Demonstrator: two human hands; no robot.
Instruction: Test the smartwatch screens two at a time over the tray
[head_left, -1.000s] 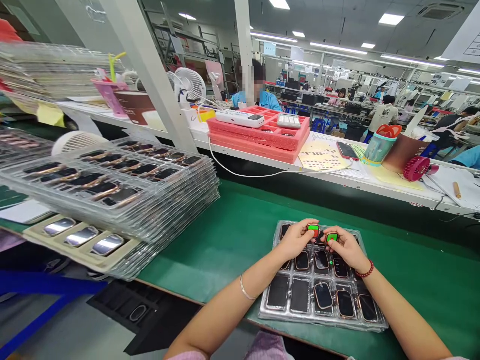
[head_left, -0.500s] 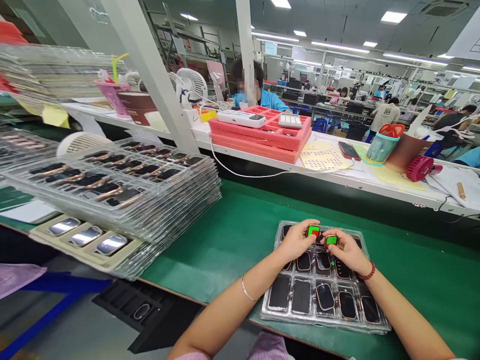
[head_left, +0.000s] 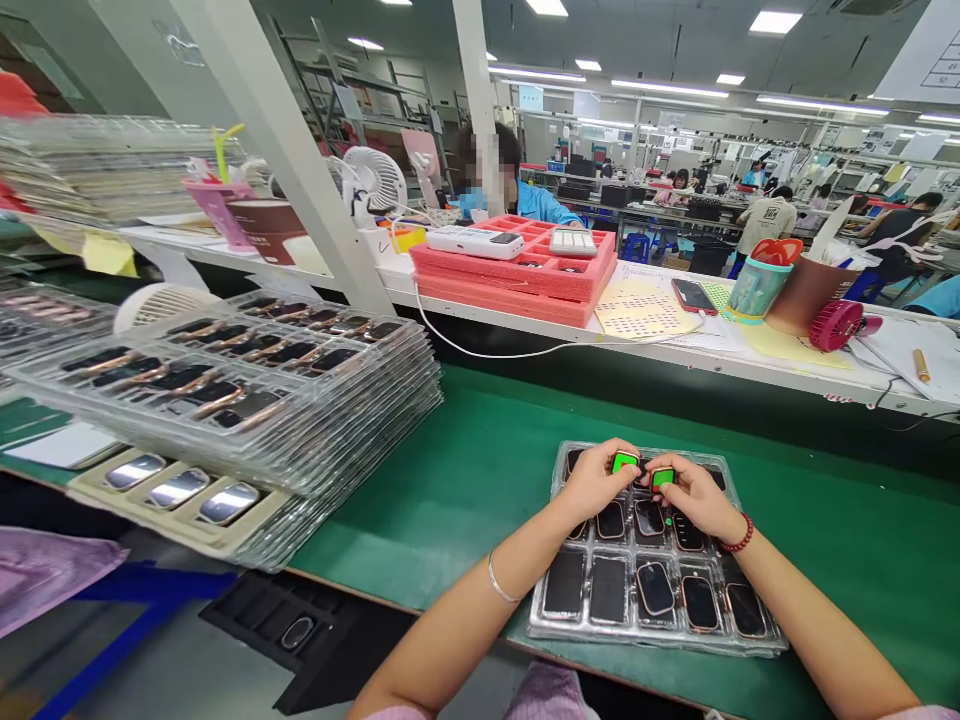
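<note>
My left hand (head_left: 602, 481) is closed on a smartwatch (head_left: 625, 463) with a lit screen, mostly green. In my right hand (head_left: 699, 494) is a second smartwatch (head_left: 663, 481), its screen green with some red at the lower edge. Both hands are above the far part of a clear plastic tray (head_left: 585, 634) on the green bench. Dark-screened watches lie in several of its compartments, among them a gold-rimmed watch (head_left: 655, 588) in the front row. The hands hide part of the back row.
At the left stands a tall stack of clear trays (head_left: 375, 430) holding watches. Behind the bench runs a white shelf (head_left: 525, 335) with a red foam tray (head_left: 517, 290), a phone (head_left: 693, 296), a teal cup (head_left: 756, 290) and a pink fan (head_left: 836, 325). A co-worker in blue (head_left: 547, 204) sits beyond.
The screen in my left hand has turned from green and red to almost all green. The view has shifted slightly; both hands keep their place over the tray.
</note>
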